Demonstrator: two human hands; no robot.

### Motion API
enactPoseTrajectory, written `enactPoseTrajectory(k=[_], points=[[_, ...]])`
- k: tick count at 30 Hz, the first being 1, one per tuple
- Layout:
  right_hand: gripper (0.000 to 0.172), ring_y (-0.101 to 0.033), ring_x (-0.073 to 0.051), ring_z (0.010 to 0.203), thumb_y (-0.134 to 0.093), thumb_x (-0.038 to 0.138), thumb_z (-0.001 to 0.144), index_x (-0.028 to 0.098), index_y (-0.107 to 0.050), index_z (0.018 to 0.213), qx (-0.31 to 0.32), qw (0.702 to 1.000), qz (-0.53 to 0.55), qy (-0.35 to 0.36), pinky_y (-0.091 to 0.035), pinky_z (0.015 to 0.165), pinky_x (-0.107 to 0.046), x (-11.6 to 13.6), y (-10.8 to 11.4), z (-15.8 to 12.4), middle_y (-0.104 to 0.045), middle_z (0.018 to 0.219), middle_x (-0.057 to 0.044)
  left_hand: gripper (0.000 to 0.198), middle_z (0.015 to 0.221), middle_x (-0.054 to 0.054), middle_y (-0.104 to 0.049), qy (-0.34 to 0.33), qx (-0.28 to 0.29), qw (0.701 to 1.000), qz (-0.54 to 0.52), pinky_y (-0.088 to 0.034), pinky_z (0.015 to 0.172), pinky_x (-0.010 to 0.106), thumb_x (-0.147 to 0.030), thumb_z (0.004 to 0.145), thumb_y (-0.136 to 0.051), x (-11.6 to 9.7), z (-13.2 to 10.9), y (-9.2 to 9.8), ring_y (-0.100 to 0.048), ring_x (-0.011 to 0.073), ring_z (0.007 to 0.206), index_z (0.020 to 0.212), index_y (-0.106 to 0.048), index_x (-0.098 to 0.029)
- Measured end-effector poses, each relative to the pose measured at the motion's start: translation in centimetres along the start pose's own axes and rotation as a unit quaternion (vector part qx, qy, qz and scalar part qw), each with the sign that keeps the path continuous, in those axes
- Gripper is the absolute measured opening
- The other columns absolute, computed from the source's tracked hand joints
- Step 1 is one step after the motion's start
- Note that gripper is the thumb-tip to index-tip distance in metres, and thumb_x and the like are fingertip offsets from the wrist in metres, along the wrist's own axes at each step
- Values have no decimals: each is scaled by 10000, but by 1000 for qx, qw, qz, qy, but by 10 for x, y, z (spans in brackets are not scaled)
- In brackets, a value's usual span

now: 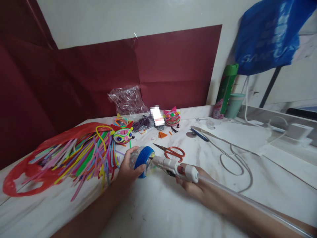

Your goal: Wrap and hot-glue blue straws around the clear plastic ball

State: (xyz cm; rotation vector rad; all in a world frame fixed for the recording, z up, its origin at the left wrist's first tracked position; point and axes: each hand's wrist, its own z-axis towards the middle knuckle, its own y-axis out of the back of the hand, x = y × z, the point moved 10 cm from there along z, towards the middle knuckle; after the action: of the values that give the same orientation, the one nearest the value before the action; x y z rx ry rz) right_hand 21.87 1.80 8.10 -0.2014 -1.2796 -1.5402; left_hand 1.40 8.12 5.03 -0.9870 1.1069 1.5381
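Note:
My left hand (132, 165) is wrapped round a clear plastic bottle piece (135, 155) that has a band of blue pipe cleaners (144, 158) around it. In my right hand (194, 185) is a white glue gun (170, 165), gripped by its handle, which my fingers partly hide. Its nozzle points left and meets or nearly meets the edge of the blue band; I cannot tell if they touch. A long clear glue stick (250, 200) trails from the gun's back end. Just behind the gun lie orange-handled scissors (175, 153), blades toward the left.
Many coloured pipe cleaners (84, 162) lie on a red plastic bag (18, 185) at left. Behind stand decorated animal faces, one yellow and pink (123, 135), another pink (172, 118). A blue pen-like tool (199, 135), a pale cable (231, 165) and a green can (226, 89) are at right.

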Motion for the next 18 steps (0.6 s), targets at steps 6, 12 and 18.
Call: enactPoseTrajectory(k=[6, 12, 18], points=[[104, -500, -126, 628, -423, 203, 831, 206, -467, 737, 12, 1000, 5, 9, -412, 562, -225, 1, -1, 1, -509, 696, 12, 671, 991, 57, -617, 4, 5, 1000, 9, -486, 752, 328, -329, 594, -695, -1, -1, 0, -610, 239, 908, 1203, -451, -193], [128, -501, -136, 621, -424, 240, 842, 208, -463, 724, 5, 1000, 7, -6, -428, 580, -245, -1, -2, 1, -519, 693, 8, 681, 1006, 63, -610, -2, 17, 1000, -5, -488, 748, 316, -347, 608, -690, 2, 1, -2, -609, 233, 912, 1211, -419, -186], [95, -493, -123, 621, -422, 207, 838, 211, -443, 746, 32, 999, 9, -2, -414, 548, -216, -2, -5, 1, -501, 700, 15, 671, 1030, 72, -619, 1, 13, 1000, 4, -495, 739, 325, -335, 603, -697, 1, 1, -1, -618, 238, 901, 1206, -440, -190]])
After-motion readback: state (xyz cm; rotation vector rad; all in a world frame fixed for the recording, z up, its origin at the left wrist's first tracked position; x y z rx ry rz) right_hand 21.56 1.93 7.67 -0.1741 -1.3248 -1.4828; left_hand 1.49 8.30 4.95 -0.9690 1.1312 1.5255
